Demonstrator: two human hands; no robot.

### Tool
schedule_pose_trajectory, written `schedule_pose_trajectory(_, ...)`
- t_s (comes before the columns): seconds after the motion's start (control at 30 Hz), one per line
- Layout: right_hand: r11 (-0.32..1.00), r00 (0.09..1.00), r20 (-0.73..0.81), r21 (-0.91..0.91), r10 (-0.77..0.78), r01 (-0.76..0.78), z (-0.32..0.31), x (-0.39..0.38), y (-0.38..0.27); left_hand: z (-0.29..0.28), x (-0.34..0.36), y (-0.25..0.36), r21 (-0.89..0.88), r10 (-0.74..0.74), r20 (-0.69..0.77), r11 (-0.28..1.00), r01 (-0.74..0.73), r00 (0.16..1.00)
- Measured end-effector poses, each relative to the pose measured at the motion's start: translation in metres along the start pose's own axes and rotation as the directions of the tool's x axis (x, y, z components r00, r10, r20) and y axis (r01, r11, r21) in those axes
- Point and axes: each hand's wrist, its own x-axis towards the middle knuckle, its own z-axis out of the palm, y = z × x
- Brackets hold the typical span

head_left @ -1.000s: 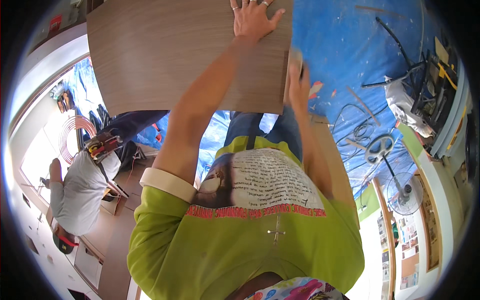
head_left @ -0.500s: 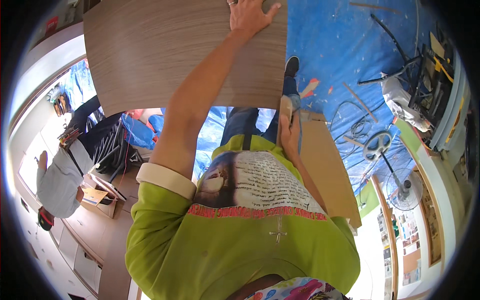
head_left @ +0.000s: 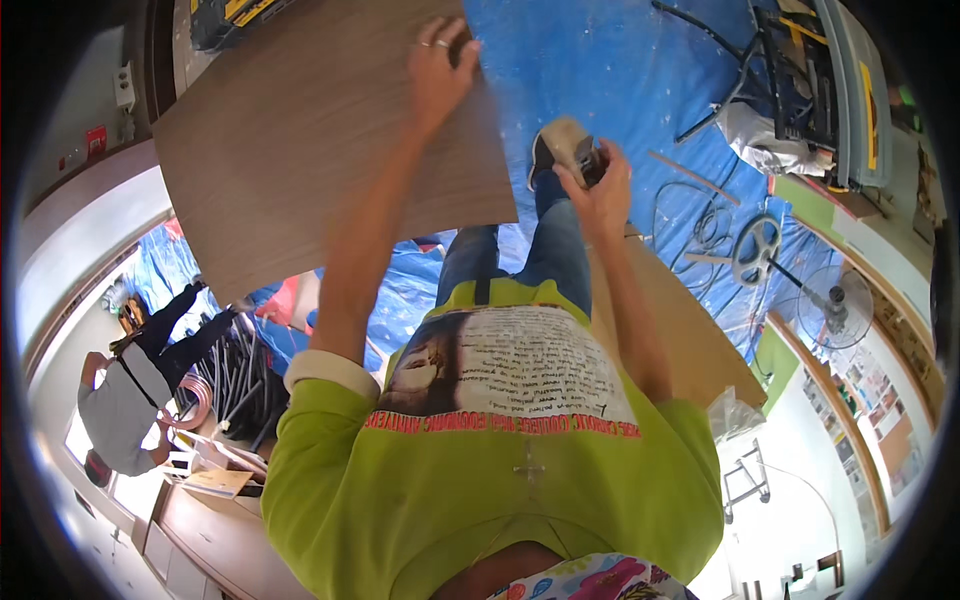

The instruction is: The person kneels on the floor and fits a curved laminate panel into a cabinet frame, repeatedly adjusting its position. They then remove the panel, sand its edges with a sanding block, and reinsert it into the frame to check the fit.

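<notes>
A large brown wood-grain panel (head_left: 310, 130) lies ahead of me. My left hand (head_left: 440, 70), with rings, rests near its upper right edge, fingers bent and somewhat apart. My right hand (head_left: 600, 190) grips a tan block (head_left: 569, 142) with a dark part, just off the panel's right edge, over my shoe. My legs (head_left: 550, 245) show below it, with a large tan board (head_left: 680, 330) beside me at the right.
A blue tarp (head_left: 590, 60) covers the floor. Right: dark metal frames (head_left: 750, 70), cables (head_left: 710, 225), a standing fan (head_left: 835, 308). A grey-and-yellow case (head_left: 240, 20) is top left. At left, a person in grey (head_left: 125, 400) bends near black tubing (head_left: 240, 385).
The panel's right edge has shifted left in view. My right hand has moved up and forward with the block. The person at left has stepped farther from me.
</notes>
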Motion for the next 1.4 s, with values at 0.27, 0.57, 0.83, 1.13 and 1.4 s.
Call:
schedule_pose_trajectory(0.27, 0.98, 0.99, -0.124, 0.195, 0.067, -0.042, 0.011, 0.004, -0.021, 0.017, -0.081, 0.156, -0.697, -0.1, 0.716, -0.034, 0.717, 0.691)
schedule_pose_trajectory(0.57, 0.915, 0.979, -0.043, 0.349, -0.199, 0.201, -0.047, -0.013, -0.035, -0.002, -0.057, 0.171, -0.596, 0.129, 0.773, -0.188, 0.78, 0.622)
schedule_pose_trajectory(0.83, 0.964, 0.976, 0.007, 0.158, -0.216, 0.213, -0.069, 0.002, -0.053, -0.023, -0.032, 0.181, -0.796, 0.212, 0.604, 0.106, 0.596, 0.768)
schedule_pose_trajectory(1.13, 0.976, 0.984, -0.166, 0.218, 0.068, -0.031, -0.094, 0.0, 0.009, -0.032, -0.015, 0.165, -0.829, 0.376, 0.414, 0.532, 0.172, 0.829)
schedule_pose_trajectory(1.4, 0.65, 0.96, 0.192, 0.707, 0.204, -0.279, -0.011, -0.035, 0.007, -0.048, -0.063, 0.224, -0.317, 0.714, 0.267, 0.699, -0.641, 0.647)
